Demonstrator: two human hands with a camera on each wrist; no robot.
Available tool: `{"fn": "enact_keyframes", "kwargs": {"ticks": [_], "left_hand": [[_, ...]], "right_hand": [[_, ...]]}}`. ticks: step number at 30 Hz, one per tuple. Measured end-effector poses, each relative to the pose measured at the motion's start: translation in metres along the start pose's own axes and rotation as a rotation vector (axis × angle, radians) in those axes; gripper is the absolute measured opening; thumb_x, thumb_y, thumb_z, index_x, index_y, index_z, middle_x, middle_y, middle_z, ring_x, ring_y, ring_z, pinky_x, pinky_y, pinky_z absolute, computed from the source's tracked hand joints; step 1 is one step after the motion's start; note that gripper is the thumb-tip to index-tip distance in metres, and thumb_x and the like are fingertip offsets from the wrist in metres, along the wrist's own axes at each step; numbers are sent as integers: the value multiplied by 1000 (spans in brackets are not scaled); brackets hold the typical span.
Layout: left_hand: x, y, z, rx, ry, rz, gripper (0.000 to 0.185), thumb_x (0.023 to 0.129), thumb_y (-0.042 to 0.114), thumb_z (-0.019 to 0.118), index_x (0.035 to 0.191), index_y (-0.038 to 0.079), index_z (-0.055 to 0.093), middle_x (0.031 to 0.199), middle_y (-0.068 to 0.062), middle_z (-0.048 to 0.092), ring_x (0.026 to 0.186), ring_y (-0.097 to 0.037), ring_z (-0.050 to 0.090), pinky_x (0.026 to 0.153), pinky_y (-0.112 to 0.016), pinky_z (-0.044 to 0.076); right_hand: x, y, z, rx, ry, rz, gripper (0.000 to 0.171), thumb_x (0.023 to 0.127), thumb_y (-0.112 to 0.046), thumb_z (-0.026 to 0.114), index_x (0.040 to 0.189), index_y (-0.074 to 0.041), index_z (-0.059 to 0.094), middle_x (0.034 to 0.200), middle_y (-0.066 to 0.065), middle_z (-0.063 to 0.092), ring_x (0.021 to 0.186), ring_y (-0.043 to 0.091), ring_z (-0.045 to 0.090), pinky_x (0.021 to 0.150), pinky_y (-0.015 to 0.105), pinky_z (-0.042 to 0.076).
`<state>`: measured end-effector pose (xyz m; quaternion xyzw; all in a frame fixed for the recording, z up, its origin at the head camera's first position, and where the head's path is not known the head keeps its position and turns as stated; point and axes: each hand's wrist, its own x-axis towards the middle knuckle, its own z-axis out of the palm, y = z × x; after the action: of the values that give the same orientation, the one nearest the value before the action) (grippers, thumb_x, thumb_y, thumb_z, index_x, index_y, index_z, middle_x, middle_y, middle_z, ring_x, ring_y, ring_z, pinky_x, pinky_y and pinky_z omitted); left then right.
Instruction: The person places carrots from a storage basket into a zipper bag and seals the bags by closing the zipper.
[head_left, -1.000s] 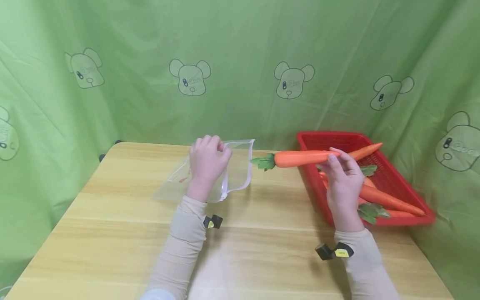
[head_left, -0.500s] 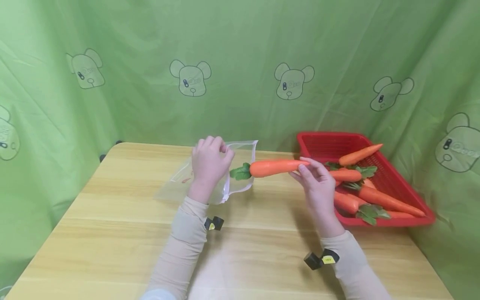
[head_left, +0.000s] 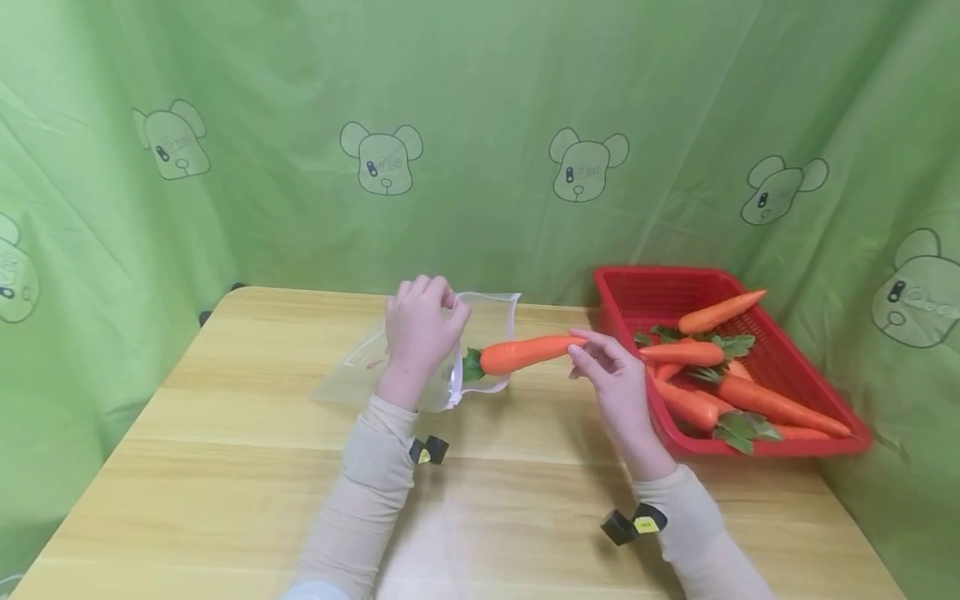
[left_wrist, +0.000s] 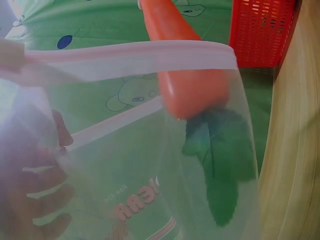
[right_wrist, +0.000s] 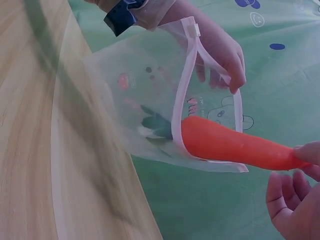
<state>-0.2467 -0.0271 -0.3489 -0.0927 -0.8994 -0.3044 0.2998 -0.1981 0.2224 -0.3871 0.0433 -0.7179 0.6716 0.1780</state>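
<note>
My left hand (head_left: 420, 329) grips the upper rim of a clear zip bag (head_left: 360, 367) and holds its mouth open above the wooden table (head_left: 225, 467). My right hand (head_left: 611, 375) pinches the thin end of an orange carrot (head_left: 525, 353). The carrot's green leafy end is inside the bag mouth; the orange body sticks out to the right. In the left wrist view the carrot (left_wrist: 187, 75) pokes through the bag's pink zip rim (left_wrist: 130, 52). The right wrist view shows the carrot (right_wrist: 235, 145) crossing the bag (right_wrist: 145, 115) rim, with my left hand's fingers (right_wrist: 225, 55) on it.
A red plastic basket (head_left: 780, 358) with several more carrots (head_left: 750, 400) stands at the table's right edge, close to my right hand. Green cloth with bear prints hangs behind and on both sides. Bare tabletop lies in front and to the left.
My right hand has carried the carrot left from over the basket to the bag, and its leafy end has gone into the bag mouth. The left hand has kept its hold.
</note>
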Motion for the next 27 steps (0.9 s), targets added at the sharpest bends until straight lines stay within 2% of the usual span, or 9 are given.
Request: {"fn": "enact_keyframes", "kwargs": {"ticks": [4, 11, 13, 18, 20, 27], "left_hand": [[0, 2, 0, 7, 0, 0, 12, 83, 23, 60, 76, 14, 58, 80, -1, 61, 79, -22, 52, 72, -36, 42], [0, 2, 0, 18, 2, -4, 12, 83, 23, 60, 76, 14, 58, 80, -1, 60, 79, -21, 52, 73, -36, 43], [0, 2, 0, 17, 6, -1, 12, 83, 23, 61, 75, 14, 58, 79, -1, 60, 79, -22, 52, 73, -36, 43], [1, 1, -1, 18, 12, -4, 12, 83, 22, 61, 76, 14, 58, 79, -1, 60, 79, -22, 52, 71, -35, 42], [1, 1, -1, 17, 16, -6, 11, 83, 22, 61, 76, 14, 58, 79, -1, 60, 79, -22, 52, 70, -35, 42], [1, -1, -1, 11, 28, -2, 12, 83, 21, 62, 75, 13, 58, 78, -2, 60, 79, -22, 52, 70, -35, 41]], "right_hand": [[0, 1, 0, -43, -43, -8, 33, 88, -7, 68, 118, 6, 62, 79, -3, 64, 66, 7, 62, 63, 22, 55], [-1, -2, 1, -77, -124, -27, 33, 90, -5, 65, 120, 8, 58, 88, -9, 67, 75, 4, 65, 67, 21, 56], [-1, -2, -1, -83, -124, -31, 34, 90, -6, 65, 120, 8, 58, 90, -6, 68, 77, 5, 66, 68, 21, 56], [1, -7, -6, -64, -102, -39, 27, 90, -5, 65, 116, -2, 63, 93, 1, 68, 80, 9, 67, 68, 21, 56], [2, -11, -9, -54, -91, -47, 25, 89, -4, 66, 115, -3, 64, 93, -1, 68, 81, 8, 67, 68, 21, 56], [7, -22, -23, -27, -86, -61, 34, 89, -5, 66, 121, 5, 59, 95, -5, 69, 84, 4, 65, 70, 19, 55]]}}
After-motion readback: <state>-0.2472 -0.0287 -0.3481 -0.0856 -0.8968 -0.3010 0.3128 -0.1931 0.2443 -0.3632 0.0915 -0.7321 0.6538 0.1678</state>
